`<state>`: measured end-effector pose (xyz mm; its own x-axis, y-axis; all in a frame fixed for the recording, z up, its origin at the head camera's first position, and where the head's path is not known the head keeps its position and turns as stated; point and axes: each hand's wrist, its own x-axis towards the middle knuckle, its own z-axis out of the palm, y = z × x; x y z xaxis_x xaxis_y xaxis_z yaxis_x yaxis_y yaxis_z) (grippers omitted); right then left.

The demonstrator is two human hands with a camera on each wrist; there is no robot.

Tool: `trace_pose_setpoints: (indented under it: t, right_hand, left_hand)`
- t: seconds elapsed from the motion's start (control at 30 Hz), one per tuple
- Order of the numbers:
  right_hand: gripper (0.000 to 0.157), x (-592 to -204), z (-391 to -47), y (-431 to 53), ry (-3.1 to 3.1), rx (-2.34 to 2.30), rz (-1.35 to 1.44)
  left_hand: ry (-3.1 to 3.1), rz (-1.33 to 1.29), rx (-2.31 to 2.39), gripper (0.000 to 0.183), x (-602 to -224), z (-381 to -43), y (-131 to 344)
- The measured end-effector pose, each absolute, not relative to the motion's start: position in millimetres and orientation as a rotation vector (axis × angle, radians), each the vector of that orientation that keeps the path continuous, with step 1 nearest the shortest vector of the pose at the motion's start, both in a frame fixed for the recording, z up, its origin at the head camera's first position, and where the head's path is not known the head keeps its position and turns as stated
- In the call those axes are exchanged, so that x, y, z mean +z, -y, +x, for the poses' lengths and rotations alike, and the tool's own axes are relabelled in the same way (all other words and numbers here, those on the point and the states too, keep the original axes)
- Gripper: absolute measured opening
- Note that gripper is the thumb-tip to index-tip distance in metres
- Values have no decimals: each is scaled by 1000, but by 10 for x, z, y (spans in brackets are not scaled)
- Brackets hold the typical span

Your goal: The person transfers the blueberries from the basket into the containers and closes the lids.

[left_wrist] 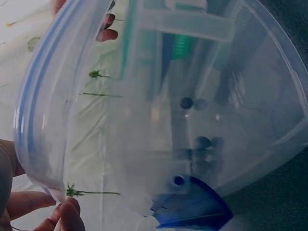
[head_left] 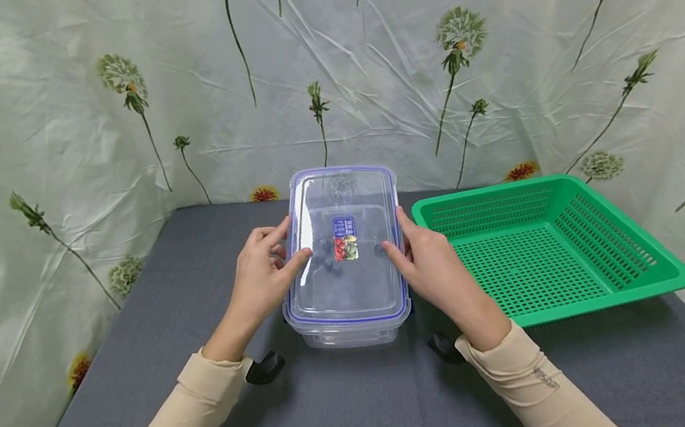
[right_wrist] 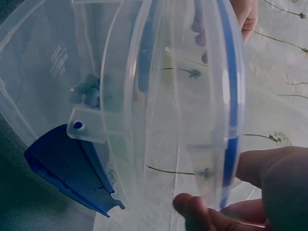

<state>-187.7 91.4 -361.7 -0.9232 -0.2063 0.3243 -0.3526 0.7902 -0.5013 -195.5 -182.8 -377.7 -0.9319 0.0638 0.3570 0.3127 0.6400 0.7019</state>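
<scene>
Both hands hold a clear plastic lid [head_left: 354,293] with a blue seal line, gripping its left and right edges. My left hand [head_left: 261,273] has its thumb over the top and fingers at the side. The right hand [head_left: 436,262] pinches the opposite edge likewise. Under the lid stands a clear food container [head_left: 353,337]; the wrist views show a gap between the two. Blue latches [left_wrist: 197,207] hang outward from the container's sides. Several small dark round things [left_wrist: 202,143] lie inside it; their kind cannot be told. A colourful label [head_left: 345,239] shows around the lid's middle.
A green perforated plastic basket [head_left: 633,292] stands to the right, close to the right hand. Grey cloth [head_left: 360,417] covers the table. Behind it hangs a pale flower-printed sheet [head_left: 359,56]. Black wrist mounts [head_left: 266,367] stick out by the sleeves.
</scene>
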Motion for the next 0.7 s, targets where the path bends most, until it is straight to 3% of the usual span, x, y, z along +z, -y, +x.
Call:
trace_pose_setpoints:
  t: [0.7]
  right_hand:
    - [62, -3690, -1968, -775, 2942, 503, 413]
  left_hand:
    - [2755, -229, -1163, 59, -3965, -2095, 1866]
